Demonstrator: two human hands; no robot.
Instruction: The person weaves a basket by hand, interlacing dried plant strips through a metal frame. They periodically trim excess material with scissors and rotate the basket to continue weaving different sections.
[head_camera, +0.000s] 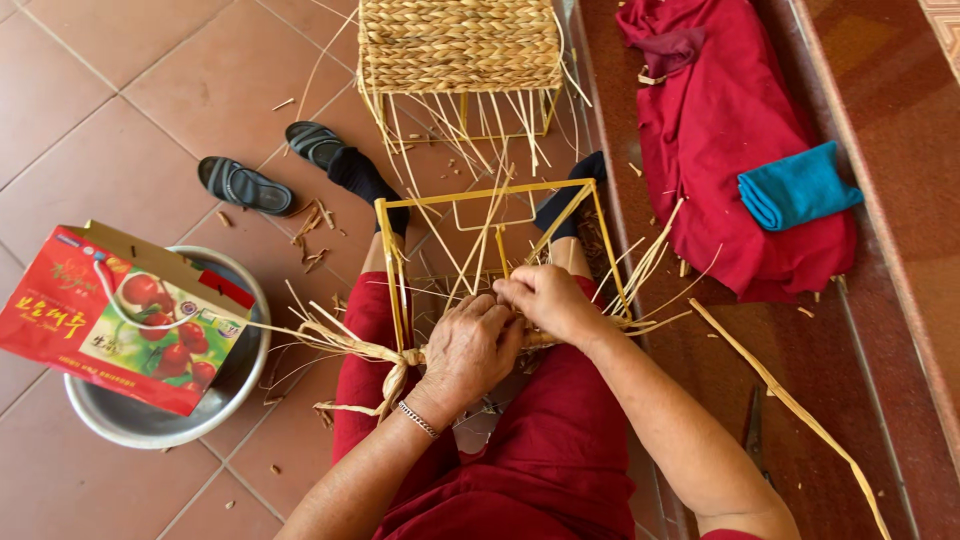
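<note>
Both hands meet over the lap, left hand (470, 350) and right hand (545, 300) pinching pale straw strands (350, 345) onto the near rail of a yellow wire frame (490, 195). Bare tiled floor (130, 110) lies open leftward beyond a steel basin (150, 425); a step edge (600, 150) crowds the right.

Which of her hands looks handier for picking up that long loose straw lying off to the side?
Probably the right hand. The long straw strip lies on the dark red step on that side, while the left hand sits across the yellow wire frame, beside the knotted straw bundle on the opposite side.
</note>
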